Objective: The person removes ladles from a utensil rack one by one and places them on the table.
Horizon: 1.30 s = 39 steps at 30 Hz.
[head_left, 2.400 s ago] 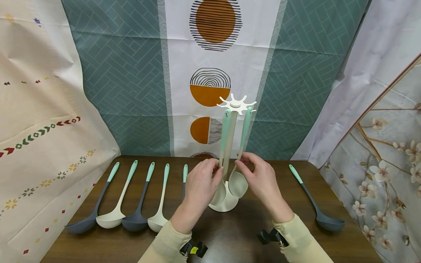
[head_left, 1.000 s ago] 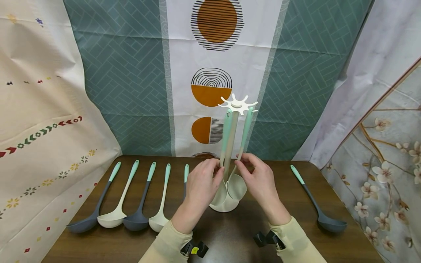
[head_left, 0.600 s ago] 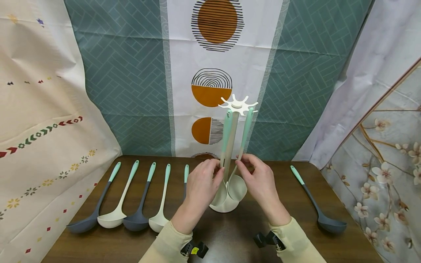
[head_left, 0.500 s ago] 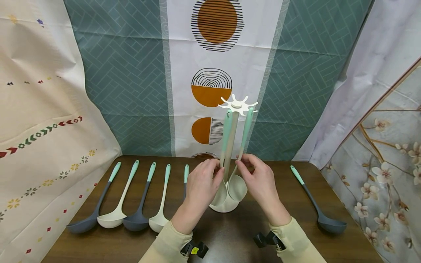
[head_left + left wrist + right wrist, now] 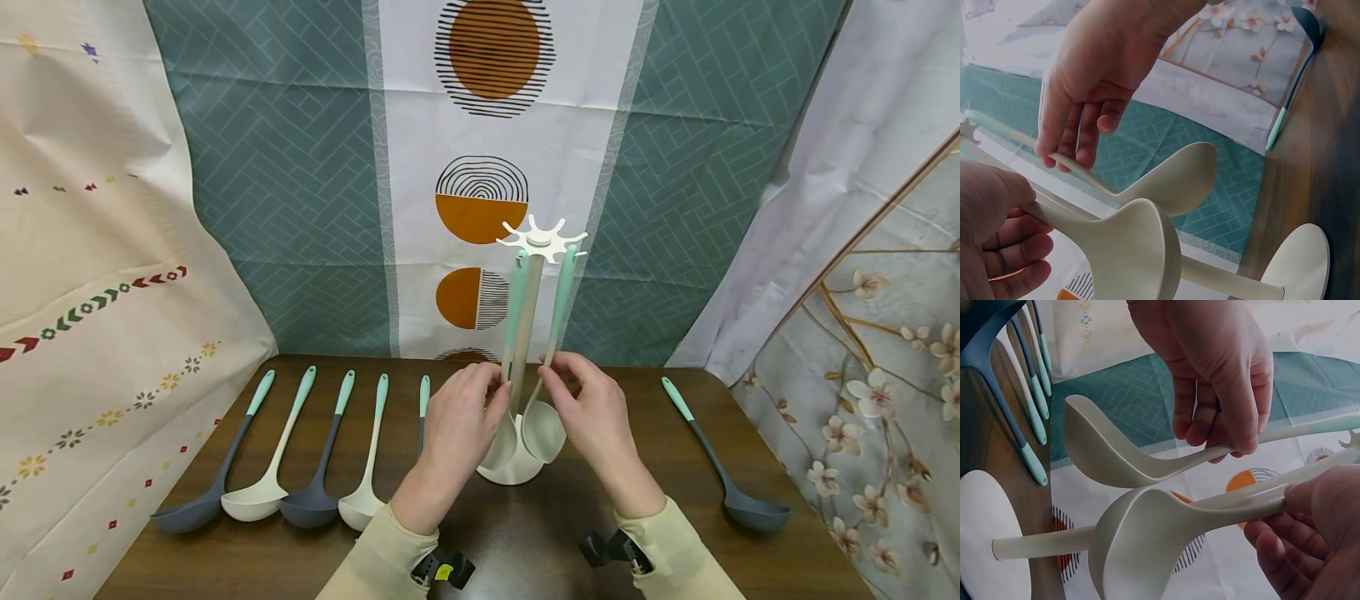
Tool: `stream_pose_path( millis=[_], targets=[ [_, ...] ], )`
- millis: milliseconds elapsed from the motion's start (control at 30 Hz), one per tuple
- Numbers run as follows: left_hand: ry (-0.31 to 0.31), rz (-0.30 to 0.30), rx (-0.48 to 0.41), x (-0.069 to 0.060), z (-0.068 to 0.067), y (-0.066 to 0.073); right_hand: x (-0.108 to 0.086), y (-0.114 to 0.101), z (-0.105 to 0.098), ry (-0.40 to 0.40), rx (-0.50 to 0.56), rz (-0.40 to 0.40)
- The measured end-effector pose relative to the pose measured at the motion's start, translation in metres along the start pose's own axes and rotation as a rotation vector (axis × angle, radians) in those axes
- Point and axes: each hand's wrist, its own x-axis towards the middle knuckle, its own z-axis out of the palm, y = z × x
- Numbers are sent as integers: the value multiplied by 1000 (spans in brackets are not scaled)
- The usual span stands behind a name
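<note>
A cream ladle stand (image 5: pixel 529 312) with a star-shaped hook top rises mid-table. Two cream ladles with mint handles hang from it, their handle tops at the hooks. My left hand (image 5: pixel 461 417) pinches the left ladle (image 5: pixel 516 304) by its lower shaft, thumb against fingers. On the other side my right hand (image 5: pixel 596 408) pinches the shaft of the right ladle (image 5: pixel 544 432) just above its bowl. In the right wrist view the two bowls appear close together, the left ladle's bowl (image 5: pixel 1100 447) behind the nearer one. The stand's round base (image 5: pixel 1300 265) is beneath them.
On the left of the brown table (image 5: pixel 525 550) lie several grey and cream ladles in a row, among them a white ladle (image 5: pixel 258 496); one is partly behind my left arm. A grey ladle (image 5: pixel 753 508) lies at the right. Patterned cloths (image 5: pixel 285 208) hang around.
Both hands keep their grips in nearly the same place. The right ladle's bowl has shifted slightly to the right and down over the last half second; the stand has not moved.
</note>
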Motion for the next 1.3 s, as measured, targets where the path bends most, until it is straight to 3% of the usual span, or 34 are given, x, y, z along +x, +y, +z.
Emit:
stream_pose_path(
  millis=[1300],
  targets=[
    [-6, 5, -2, -1, 1, 2, -2, -4, -10, 25, -18, -8]
  ],
)
